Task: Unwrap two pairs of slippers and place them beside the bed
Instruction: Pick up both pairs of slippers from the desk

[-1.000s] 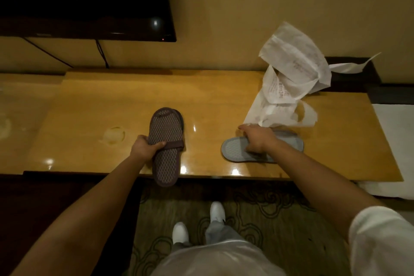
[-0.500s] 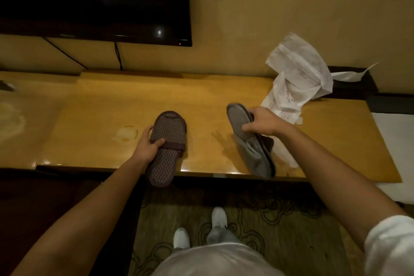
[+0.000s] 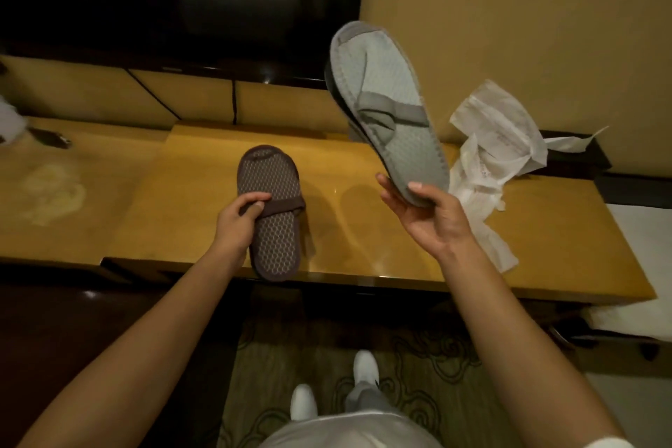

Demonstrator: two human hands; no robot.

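At centre left of the frame, the left hand (image 3: 238, 218) pinches the strap of the brown slippers (image 3: 270, 211), which lie on the wooden counter (image 3: 363, 229) with the heel over its front edge, probably so they lift off in one grab. They carry a pale honeycomb pattern. Right of centre, the right hand (image 3: 423, 209) grips the heel of the grey slippers (image 3: 391, 113), raised, insole toward the camera, likely a stacked pair. At far right the white wrappers (image 3: 498, 142) lie crumpled on the counter.
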